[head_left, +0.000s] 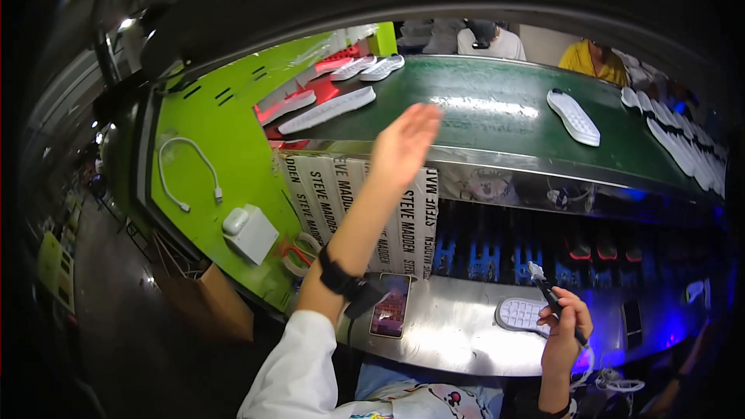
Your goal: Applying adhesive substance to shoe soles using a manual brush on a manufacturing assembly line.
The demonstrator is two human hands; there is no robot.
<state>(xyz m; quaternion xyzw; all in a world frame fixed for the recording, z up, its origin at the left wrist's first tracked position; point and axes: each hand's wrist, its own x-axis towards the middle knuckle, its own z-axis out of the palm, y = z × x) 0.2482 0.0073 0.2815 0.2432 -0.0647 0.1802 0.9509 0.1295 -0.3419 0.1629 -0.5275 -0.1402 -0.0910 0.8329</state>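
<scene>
My left hand (407,143) reaches over the near edge of the green conveyor belt (481,109). Its fingers are stretched out and it holds nothing. In my right hand (566,327) is a black-handled brush (548,289) with a whitish tip pointing up and away. Just left of that hand, a white shoe sole (518,313) lies on the metal bench, its gridded side up and its right end partly behind the fingers. Another white sole (574,117) rests on the belt to the right. A long white sole (326,111) lies left of my left hand.
Several soles (683,143) stand in a row at the belt's right end. A phone (390,306) and a dark slab (632,323) lie on the metal bench (458,326). The green table (209,209) at left bears a white cable (194,142) and white box (254,237). Two people sit beyond the belt.
</scene>
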